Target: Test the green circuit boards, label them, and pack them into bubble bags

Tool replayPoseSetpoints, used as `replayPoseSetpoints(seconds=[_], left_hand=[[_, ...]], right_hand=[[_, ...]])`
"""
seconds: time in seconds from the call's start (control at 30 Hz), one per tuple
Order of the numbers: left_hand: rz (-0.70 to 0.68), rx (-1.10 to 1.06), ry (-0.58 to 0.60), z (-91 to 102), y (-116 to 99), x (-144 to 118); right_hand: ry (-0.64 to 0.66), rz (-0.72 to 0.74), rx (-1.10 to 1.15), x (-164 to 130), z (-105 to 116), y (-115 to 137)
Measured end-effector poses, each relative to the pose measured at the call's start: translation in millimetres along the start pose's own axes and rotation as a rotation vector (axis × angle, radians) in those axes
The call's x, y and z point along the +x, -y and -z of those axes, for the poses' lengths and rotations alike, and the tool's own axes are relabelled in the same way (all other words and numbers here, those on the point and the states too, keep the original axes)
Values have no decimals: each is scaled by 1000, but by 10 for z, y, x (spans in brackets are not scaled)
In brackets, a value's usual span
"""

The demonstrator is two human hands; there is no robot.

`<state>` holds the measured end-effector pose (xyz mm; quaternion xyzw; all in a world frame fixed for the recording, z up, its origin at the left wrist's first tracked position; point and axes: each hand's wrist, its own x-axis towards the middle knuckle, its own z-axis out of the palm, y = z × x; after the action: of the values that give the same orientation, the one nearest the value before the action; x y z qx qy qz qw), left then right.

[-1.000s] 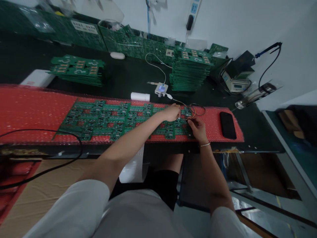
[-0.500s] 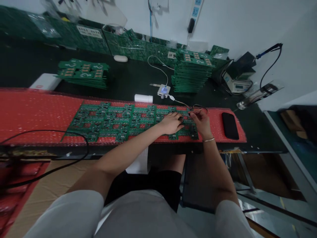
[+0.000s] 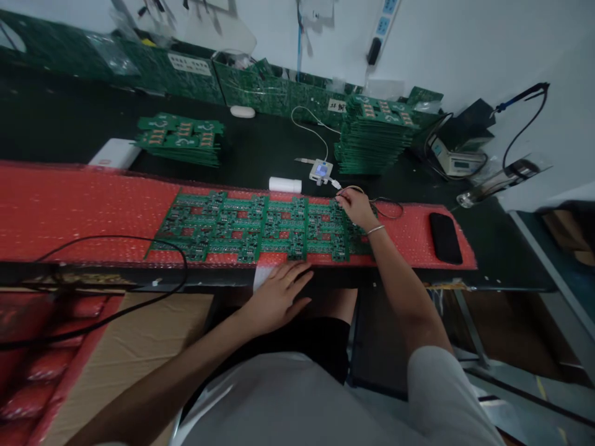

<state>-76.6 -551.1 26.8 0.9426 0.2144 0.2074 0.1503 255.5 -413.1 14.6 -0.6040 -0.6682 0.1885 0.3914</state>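
Note:
A panel of green circuit boards (image 3: 235, 226), laid side by side, lies on red bubble wrap (image 3: 69, 207). My right hand (image 3: 357, 207) is over the upper edge of the boards at the right, its thumb and fingers pinched on a thin wire cable (image 3: 393, 209) that loops out to the right. The cable's tip is hidden in the fingers. Just beyond it sits a small white device with a lit screen (image 3: 321, 170), joined to a white cord. My left hand (image 3: 281, 296) is open, fingers spread, at the table's front edge beside a white paper strip (image 3: 261, 277).
Stacks of green boards stand at the back left (image 3: 181, 139) and back right (image 3: 374, 136). A white cylinder (image 3: 285, 184) lies behind the panel. A black phone (image 3: 445, 238) rests on the wrap at right. A black cable (image 3: 171, 296) hangs over the front left edge.
My left hand has left the boards and come back to the front edge. My right hand, with the cable, has moved left and up toward the small device. The view has shifted slightly.

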Motion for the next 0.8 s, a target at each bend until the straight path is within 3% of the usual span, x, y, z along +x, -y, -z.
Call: replayPoseSetpoints(seconds=[0.13,0.37,0.6,0.8], left_hand=[[69,64,-144,12,143,-347],[191,61,-326,55,266,-523],[255,59,-357,43,367,-611],[255,8,-357,-109,429,-681]], right_hand=[[15,149,-297,7,-8,35],[31,193,-408,21,-39,37],[32,207,-428,23,-66,26],[-39,186,-397,-23,-127,-48]])
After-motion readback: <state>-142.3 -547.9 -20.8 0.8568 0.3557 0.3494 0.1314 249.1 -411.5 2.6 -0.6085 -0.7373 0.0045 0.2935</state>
